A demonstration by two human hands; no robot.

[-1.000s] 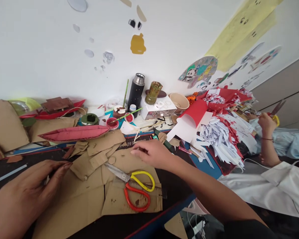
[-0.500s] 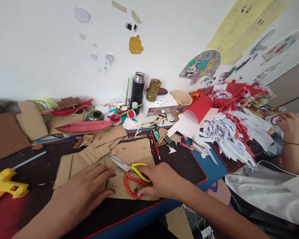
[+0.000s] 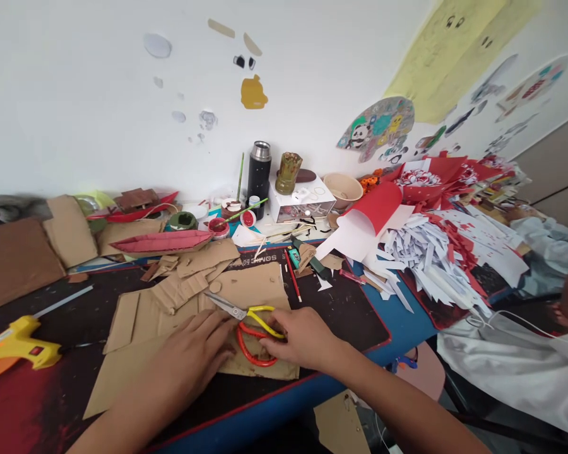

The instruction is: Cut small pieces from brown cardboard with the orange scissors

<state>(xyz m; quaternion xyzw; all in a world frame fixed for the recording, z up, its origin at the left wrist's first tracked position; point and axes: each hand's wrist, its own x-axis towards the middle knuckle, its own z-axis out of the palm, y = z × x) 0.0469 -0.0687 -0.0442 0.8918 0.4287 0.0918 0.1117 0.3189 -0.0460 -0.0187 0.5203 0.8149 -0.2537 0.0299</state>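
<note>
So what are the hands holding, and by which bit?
The right hand has the scissors by their yellow and red handles. The left hand is over the cardboard; whether it grips anything can't be told.

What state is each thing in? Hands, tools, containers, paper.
Scissors: on cardboard, blades nearly or fully together.
Right hand: at the scissors' handles, grip firmness unclear.
Left hand: over the cardboard, fingers curled, nothing visible in it.
Glue gun: lying down, unheld, glue stick protruding.
Green jar: open, upright.
Black flask: upright.
Red pencil: lying, unheld.
Red paper: curled.
</note>
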